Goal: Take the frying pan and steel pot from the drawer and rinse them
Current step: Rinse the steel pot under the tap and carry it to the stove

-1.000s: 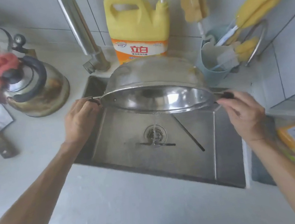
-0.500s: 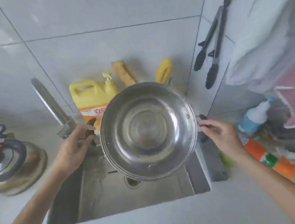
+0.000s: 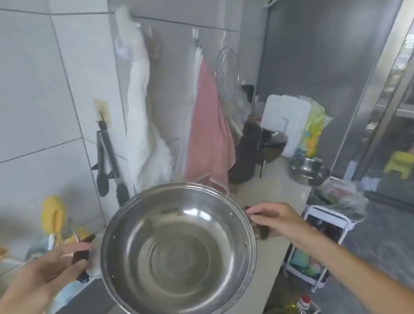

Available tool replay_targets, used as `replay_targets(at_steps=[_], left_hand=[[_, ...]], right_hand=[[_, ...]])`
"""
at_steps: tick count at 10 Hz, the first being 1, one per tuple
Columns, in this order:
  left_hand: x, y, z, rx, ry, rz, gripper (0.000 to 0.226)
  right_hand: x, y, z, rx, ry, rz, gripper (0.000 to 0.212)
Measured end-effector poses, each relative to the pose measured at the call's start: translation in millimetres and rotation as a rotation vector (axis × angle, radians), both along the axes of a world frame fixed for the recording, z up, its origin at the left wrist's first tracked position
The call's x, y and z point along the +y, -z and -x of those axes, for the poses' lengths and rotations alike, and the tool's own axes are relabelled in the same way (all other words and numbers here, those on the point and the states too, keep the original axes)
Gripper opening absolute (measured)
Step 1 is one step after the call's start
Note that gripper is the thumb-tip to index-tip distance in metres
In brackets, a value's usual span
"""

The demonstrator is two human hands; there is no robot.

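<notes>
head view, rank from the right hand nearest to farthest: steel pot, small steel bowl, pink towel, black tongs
From the right hand:
1. Steel pot, its handle held in that hand, just to its left.
2. Small steel bowl, on the counter up and to the right.
3. Pink towel, hanging on the wall above.
4. Black tongs, hanging far left.

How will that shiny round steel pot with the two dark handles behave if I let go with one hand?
The shiny round steel pot would probably swing down: the left hand and right hand hold opposite dark handles. It looks rigid and thin-walled, so likely light for its width. No standing water shows inside, so little should spill, though a freshly rinsed surface may be slippery.
</notes>
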State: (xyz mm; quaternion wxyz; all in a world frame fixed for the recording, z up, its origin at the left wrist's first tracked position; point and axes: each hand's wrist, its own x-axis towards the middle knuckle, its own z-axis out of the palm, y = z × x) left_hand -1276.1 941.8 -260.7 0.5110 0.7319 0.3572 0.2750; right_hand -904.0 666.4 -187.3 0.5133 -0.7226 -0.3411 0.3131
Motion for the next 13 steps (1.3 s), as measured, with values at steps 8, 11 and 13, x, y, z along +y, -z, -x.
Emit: replay_targets(at_steps=[8,11,13], left_hand=[[-436,-168,-564,-0.282,0.852,-0.033,0.022],[-709,-162,-709,-0.204,1.322,0.019,0.034],[-900,-134,-791,-0.158,1.640,-0.041,0.035]], right_hand=[[-572,-83,-168,-0.130,0.972,-0.387,0.090],[-808,-83,-170,-0.256,1.343,-0.318,0.088],[-922,-43,-134,-0.306,1.677,-0.246,0.088]])
